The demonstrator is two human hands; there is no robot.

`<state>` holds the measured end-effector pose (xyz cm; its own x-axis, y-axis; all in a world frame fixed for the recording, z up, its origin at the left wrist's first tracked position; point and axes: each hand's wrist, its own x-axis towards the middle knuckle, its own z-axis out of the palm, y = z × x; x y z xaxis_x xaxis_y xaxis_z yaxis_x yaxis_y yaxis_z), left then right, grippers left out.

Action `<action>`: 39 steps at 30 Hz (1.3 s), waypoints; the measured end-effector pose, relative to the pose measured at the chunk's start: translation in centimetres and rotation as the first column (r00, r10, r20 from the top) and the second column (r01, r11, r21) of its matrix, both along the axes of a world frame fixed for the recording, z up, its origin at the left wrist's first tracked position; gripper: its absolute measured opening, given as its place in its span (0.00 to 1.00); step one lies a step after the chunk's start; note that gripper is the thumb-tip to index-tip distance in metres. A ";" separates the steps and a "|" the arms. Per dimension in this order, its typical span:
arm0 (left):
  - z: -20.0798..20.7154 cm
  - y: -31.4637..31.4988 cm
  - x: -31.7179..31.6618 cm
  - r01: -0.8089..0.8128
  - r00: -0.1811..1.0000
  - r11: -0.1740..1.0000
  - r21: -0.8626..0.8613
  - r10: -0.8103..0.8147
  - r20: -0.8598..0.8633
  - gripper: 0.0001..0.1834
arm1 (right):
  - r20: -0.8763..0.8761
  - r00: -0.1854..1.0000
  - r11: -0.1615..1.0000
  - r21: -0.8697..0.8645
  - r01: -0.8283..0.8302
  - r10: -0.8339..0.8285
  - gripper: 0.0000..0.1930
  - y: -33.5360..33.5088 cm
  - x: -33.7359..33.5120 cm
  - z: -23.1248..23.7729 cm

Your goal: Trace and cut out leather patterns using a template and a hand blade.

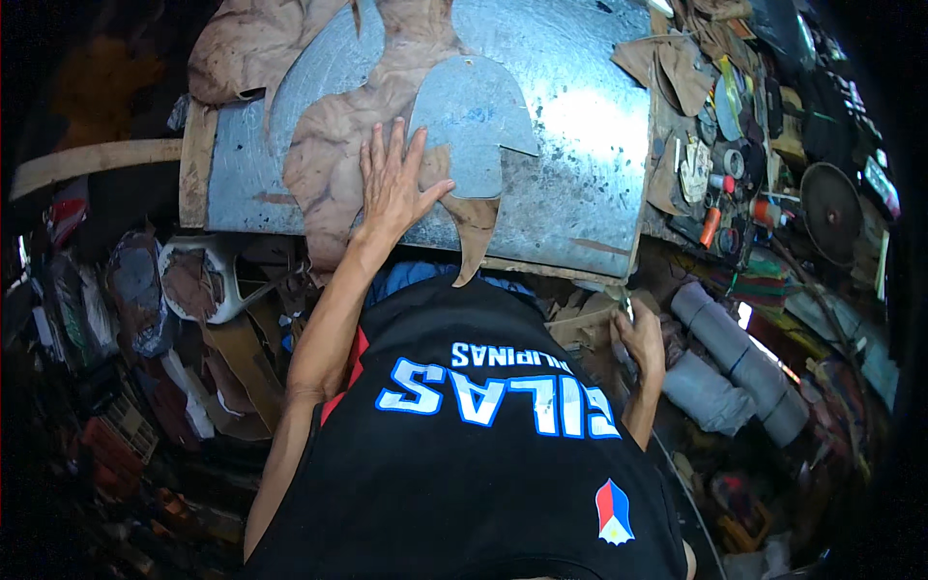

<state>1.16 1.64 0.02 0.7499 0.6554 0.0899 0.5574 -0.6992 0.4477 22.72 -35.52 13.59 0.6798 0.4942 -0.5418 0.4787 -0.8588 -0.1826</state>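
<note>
My left hand (391, 184) lies flat with fingers spread on a brown, wrinkled sheet of leather (324, 145). Its fingertips and thumb are close to a grey flat pattern piece (474, 111), which has a rounded top and a small hole. Part of the pattern rests over the leather, part over the metal-topped table (580, 193). Below the pattern, a curved tongue of leather (474, 232) hangs past the table's near edge. My right hand (640, 335) is closed beside the table's near right corner, around something slim and pale that is mostly hidden.
Leather scraps (667, 72) lie at the table's far right, beside a tape roll (734, 162) and an orange-handled tool (710, 227). A round dark disc (829, 213) stands farther right. Grey rolls (739, 338) lie at right; a white plastic chair (227, 280) is at left.
</note>
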 end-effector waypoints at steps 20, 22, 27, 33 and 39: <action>-2.3 -0.2 0.0 0.064 0.998 0.998 0.023 -0.064 0.014 0.49 | -0.224 0.970 0.807 0.553 0.210 -0.099 0.19 26.5 3.2 -10.6; -2.2 -0.1 -0.2 0.050 0.999 0.999 0.000 -0.050 -0.001 0.50 | -0.567 0.818 0.768 0.480 0.424 -0.097 0.14 26.0 4.1 -8.6; -0.9 -1.0 0.4 0.058 0.997 0.998 0.016 -0.058 -0.052 0.50 | -0.589 0.803 0.736 0.502 0.453 -0.093 0.09 21.3 5.5 -6.7; -0.9 -1.5 0.6 0.025 1.000 1.000 -0.019 -0.025 -0.018 0.48 | -0.579 0.727 0.711 0.328 0.621 -0.368 0.09 8.9 10.2 -6.5; -1.2 -2.4 2.1 -0.011 0.996 1.000 0.005 0.011 -0.089 0.44 | -0.025 0.937 0.880 0.334 0.337 -0.349 0.13 4.2 11.9 -8.8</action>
<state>3.24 -0.72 -1.14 0.7477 0.6636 0.0257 0.6028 -0.6944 0.3930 34.63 -31.35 4.79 0.8546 0.3716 -0.3628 0.1760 -0.8645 -0.4709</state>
